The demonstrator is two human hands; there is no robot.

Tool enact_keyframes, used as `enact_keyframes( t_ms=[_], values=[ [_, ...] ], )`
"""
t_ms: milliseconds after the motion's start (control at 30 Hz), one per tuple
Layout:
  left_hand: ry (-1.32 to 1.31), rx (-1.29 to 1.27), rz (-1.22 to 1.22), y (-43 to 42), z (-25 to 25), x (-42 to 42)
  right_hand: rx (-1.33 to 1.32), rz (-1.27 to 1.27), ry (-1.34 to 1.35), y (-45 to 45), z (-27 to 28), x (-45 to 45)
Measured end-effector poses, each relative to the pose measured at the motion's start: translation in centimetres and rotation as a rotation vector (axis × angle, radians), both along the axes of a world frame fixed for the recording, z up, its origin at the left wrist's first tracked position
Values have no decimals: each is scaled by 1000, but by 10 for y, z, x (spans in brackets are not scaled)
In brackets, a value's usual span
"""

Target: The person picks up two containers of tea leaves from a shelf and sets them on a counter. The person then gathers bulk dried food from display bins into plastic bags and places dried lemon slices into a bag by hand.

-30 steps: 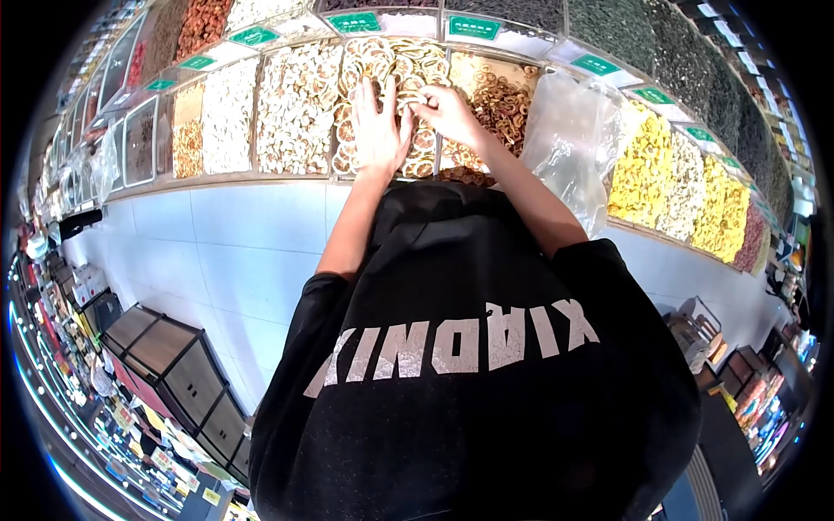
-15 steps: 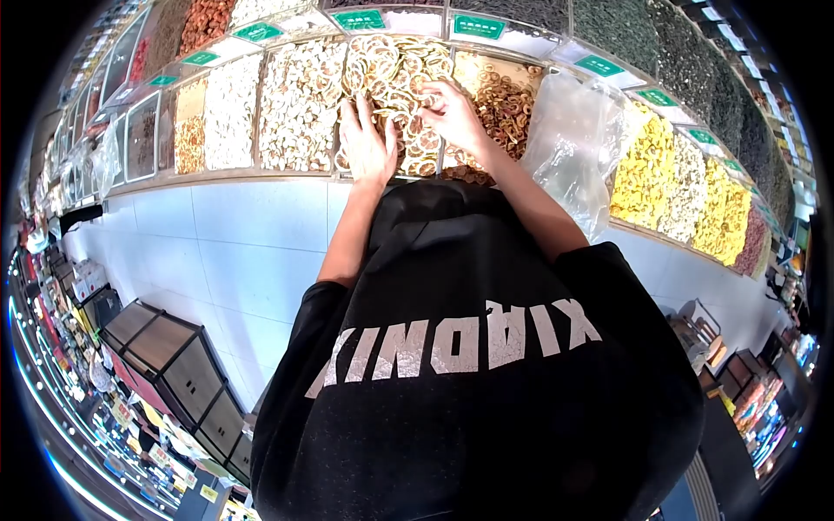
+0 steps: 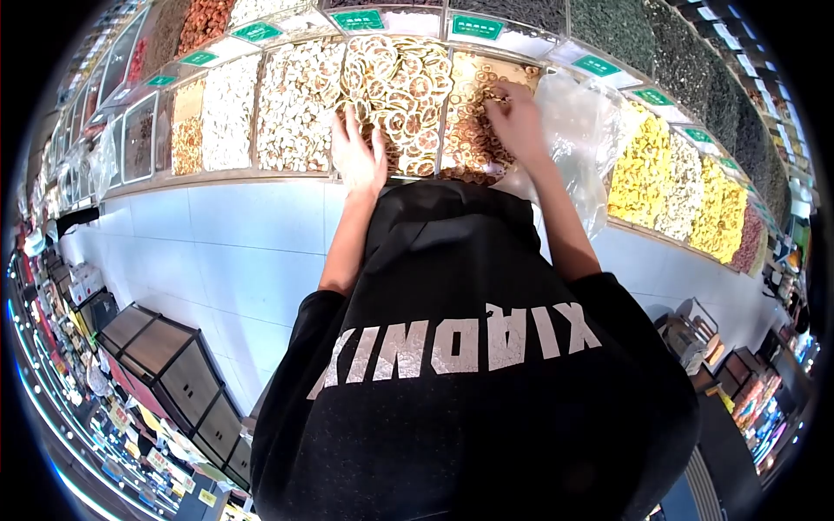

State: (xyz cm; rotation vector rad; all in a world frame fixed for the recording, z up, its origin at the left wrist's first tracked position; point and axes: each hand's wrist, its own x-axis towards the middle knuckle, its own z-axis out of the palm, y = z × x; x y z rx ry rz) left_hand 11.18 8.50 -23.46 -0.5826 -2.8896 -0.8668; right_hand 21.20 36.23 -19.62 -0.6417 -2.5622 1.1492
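Observation:
My left hand [image 3: 360,161] is over the near left part of a bin of pale dried ring slices [image 3: 408,104], its fingers stretched out and apart. To its left lies a bin of small whitish dried slices [image 3: 295,113]. Above a bin of small brown dried rings [image 3: 469,139] is my right hand [image 3: 519,122], with thumb and fingers curled together. Whatever is between those fingertips, if anything, is hidden. Part of that bin's tan bottom [image 3: 473,69] shows at the back.
A clear plastic bag [image 3: 578,130] lies right of my right hand. Yellow dried goods [image 3: 643,165] fill a bin farther right. Green labels [image 3: 478,27] line the divider behind, with dark dried goods [image 3: 521,9] beyond. A wooden cabinet [image 3: 178,365] stands at the lower left.
My right hand has moved right, from the pale ring slices to the small brown rings. My left hand has shifted slightly left and nearer, uncovering more of the pale slices.

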Motion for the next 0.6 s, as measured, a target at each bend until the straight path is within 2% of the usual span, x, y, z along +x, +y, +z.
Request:
enact_keyframes(
  t_ms=[33,100,167,300,367,400,533,600],
  values=[
    [25,20,28,-5,0,3,56,-62,-23,13,0,12],
    [25,-6,47,-19,-9,9,407,-229,-58,22,18,40],
    [12,-30,56,-26,-5,19,442,-371,-202,23,33,58],
    [-31,-19,60,-36,-1,33,454,-508,-436,30,15,79],
    [-41,-16,47,-43,-4,37,316,-402,-386,58,-20,95],
    [-45,-14,42,-46,-3,37,246,-348,-359,59,-20,95],
    [-84,75,69,-57,-4,42,247,-360,-245,70,-10,95],
    [-89,97,76,-62,-6,44,293,-352,-318,78,-12,96]
  ],
)
